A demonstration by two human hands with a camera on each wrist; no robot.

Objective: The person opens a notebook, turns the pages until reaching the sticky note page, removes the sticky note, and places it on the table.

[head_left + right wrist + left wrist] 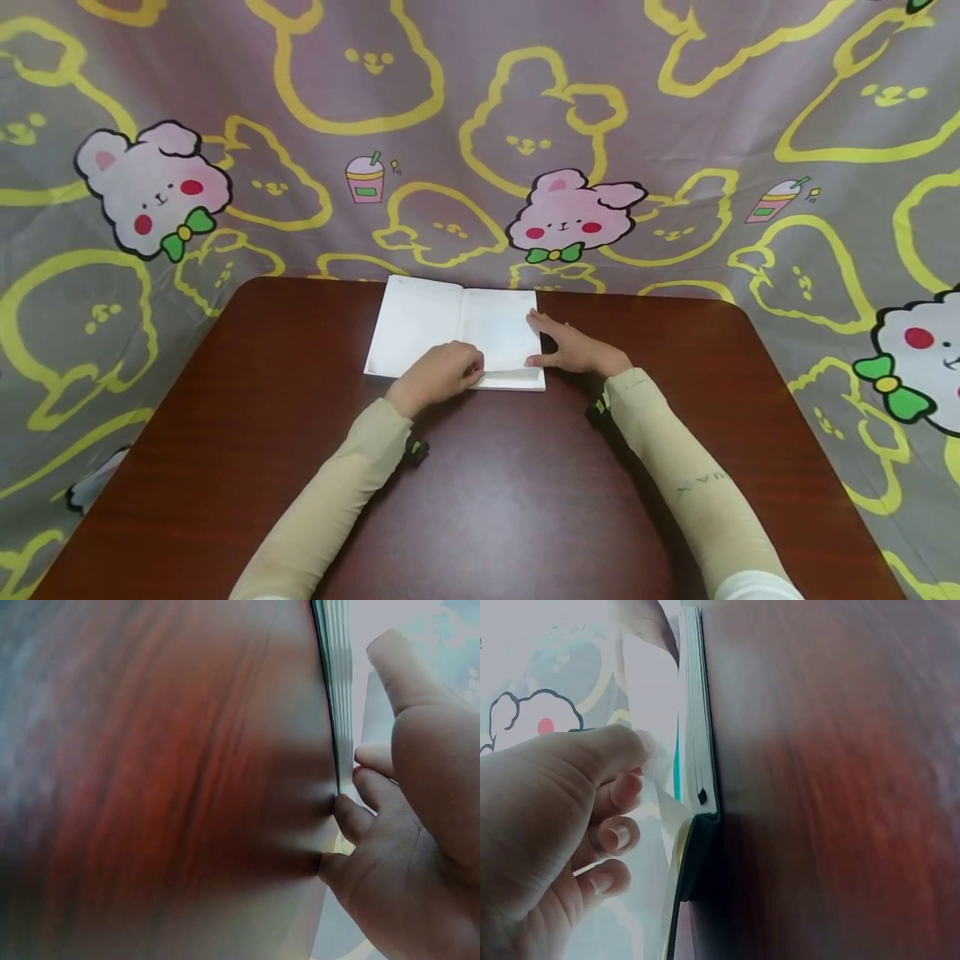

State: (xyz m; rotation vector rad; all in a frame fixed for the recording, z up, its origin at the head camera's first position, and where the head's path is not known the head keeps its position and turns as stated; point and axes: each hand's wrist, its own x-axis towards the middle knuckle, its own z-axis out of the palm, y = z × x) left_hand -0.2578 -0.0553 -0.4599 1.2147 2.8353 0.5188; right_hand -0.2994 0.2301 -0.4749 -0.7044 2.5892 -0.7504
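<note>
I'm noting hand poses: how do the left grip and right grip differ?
The left grip pinches a page, its other fingers curled; the right grip has its thumb and fingers spread apart. The left grip is at the near edge of the open book; the right grip is at its right edge. Both are bare.

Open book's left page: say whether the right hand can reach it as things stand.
Likely yes: the right hand is at the right edge of the book, and the upper part of the left page lies uncovered beyond the left hand.
</note>
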